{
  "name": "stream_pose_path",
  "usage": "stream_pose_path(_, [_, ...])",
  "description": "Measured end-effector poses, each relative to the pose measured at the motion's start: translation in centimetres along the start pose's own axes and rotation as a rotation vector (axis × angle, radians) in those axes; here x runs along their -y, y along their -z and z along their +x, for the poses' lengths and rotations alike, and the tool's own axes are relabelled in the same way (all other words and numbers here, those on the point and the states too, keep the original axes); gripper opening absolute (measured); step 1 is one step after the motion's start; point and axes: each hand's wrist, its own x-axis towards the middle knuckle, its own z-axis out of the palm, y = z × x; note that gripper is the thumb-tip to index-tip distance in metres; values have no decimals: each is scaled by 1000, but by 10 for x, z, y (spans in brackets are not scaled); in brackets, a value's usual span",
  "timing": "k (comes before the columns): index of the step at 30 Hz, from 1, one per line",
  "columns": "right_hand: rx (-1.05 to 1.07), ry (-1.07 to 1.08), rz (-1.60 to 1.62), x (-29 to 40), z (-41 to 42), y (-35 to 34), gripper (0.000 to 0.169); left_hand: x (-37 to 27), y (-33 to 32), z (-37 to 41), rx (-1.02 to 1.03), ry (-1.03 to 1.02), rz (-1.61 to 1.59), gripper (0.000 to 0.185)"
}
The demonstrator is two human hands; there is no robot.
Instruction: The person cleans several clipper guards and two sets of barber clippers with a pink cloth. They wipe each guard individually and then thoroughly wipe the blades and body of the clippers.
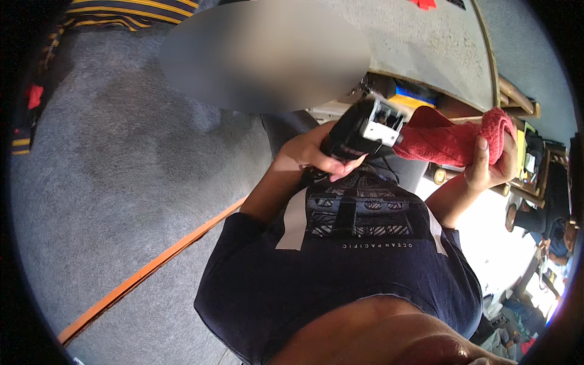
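My left hand grips a black handheld device with an open silver metal frame at its end. What kind of device it is I cannot tell. Bunched in my right hand is a red terry cloth, folded over between thumb and fingers. The cloth's loose end reaches the metal frame; whether they touch is unclear. Both hands are raised in front of my dark printed T-shirt.
A worn, pale tabletop with a raised rim lies ahead, bamboo-like furniture beside it. An orange strip crosses the grey carpet-like surface. Striped fabric lies far left. Someone is at the right rim. A blurred oval hides the top centre.
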Motion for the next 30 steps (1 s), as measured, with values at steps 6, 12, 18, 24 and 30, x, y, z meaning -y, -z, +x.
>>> stream_pose_path(6, [-28, 153, 54, 1, 39, -20, 23, -56, -20, 57, -110, -316, 259, 48])
stream_pose_path(12, [-29, 133, 67, 0, 55, -44, 22, -77, -19, 78, -328, -453, 625, 39])
stream_pose_path(18, [66, 26, 160, -13, 53, -59, 20, -79, -27, 80, -364, -408, 618, 36])
stream_pose_path(24, [92, -38, 240, -21, 52, -57, 19, -86, -25, 91, -350, -411, 659, 35])
stream_pose_path(30, [121, -70, 250, -28, 47, -57, 20, -84, -13, 92, -266, -415, 509, 34])
